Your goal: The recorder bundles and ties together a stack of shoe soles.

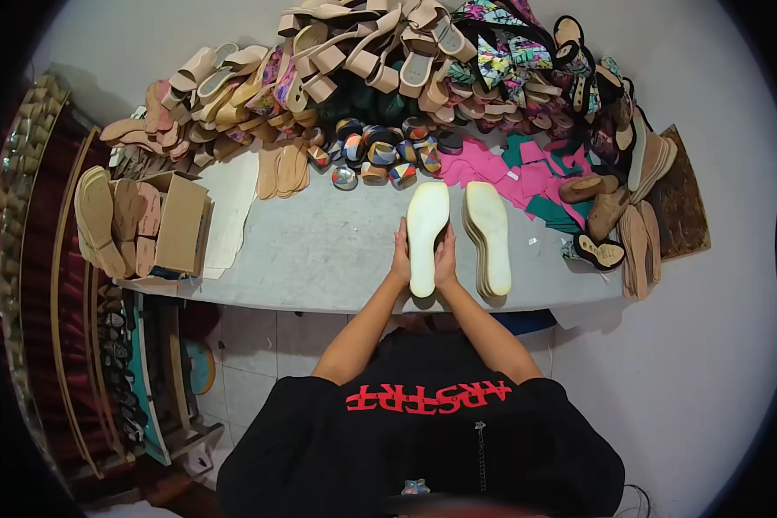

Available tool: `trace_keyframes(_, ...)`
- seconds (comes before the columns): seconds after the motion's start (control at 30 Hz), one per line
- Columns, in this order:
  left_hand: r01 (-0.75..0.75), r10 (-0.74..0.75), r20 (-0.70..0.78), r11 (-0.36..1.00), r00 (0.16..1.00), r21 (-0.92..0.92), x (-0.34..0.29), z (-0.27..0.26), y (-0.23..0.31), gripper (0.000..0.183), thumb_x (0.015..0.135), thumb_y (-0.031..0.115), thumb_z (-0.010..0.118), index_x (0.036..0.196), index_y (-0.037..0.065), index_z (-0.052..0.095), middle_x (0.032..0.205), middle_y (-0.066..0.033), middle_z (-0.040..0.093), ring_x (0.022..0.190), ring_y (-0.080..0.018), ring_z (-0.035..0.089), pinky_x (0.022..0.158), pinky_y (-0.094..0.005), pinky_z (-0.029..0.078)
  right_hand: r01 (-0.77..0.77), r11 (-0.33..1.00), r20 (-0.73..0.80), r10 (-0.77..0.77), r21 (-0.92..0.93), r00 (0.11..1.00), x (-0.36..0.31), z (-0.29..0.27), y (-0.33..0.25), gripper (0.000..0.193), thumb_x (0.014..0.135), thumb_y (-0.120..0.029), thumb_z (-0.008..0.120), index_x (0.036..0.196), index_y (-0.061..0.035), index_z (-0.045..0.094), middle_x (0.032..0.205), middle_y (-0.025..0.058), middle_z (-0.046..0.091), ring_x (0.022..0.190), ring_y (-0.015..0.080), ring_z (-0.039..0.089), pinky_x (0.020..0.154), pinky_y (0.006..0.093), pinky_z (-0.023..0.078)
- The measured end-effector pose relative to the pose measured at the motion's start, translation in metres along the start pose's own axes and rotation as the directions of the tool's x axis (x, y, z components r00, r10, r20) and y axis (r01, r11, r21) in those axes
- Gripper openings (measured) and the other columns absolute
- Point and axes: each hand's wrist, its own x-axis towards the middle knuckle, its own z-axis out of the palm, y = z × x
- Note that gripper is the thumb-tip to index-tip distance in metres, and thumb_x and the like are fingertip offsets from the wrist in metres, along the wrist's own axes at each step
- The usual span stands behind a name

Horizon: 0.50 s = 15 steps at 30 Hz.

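A stack of pale, cream-edged shoe insoles (427, 233) stands at the front middle of the grey table. My left hand (401, 256) clasps its left side, and my right hand (445, 260) presses against its right side. Most of the fingers are hidden behind or beside the stack. Just right of my right hand sits a second stack of matching insoles (489, 226), its layered edges showing, and neither hand touches it.
Finished sandals (380, 43) are heaped along the back. Colourful patterned rolled pieces (380, 154) lie in front of them. Pink fabric scraps (479, 164) and wooden shoe lasts (609, 211) are at the right. A cardboard box (181, 220) stands left, beside tan insoles (125, 216).
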Motion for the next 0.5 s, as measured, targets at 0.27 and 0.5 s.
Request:
trace_keyframes(0.27, 0.015, -0.011, 0.051, 0.997, 0.999, -0.079, -0.004, 0.000, 0.008, 0.067, 0.090, 0.052, 0.014, 0.137, 0.005, 0.002, 0.140, -0.0125, 0.018, 0.126, -0.0227, 0.024, 0.102, -0.0319, 0.020, -0.022, 0.998, -0.015, 0.021, -0.066, 1.000, -0.001, -0.005, -0.005, 0.061, 0.091, -0.046, 0.023, 0.135, -0.0043, 0.015, 0.137, 0.0122, 0.023, 0.127, 0.0225, 0.023, 0.104, 0.0342, 0.017)
trace_keyframes(0.5, 0.002, 0.000, -0.029, 0.998, 1.000, 0.056, -0.015, -0.007, 0.022, 0.069, 0.089, 0.053, 0.011, 0.137, 0.004, 0.004, 0.143, -0.0127, 0.007, 0.130, -0.0235, 0.013, 0.105, -0.0338, 0.009, -0.164, 0.970, -0.135, 0.140, -0.181, 0.981, -0.025, 0.004, -0.033, 0.060, 0.091, -0.040, 0.027, 0.136, -0.0044, 0.009, 0.142, 0.0149, 0.011, 0.132, 0.0255, 0.010, 0.105, 0.0372, 0.007)
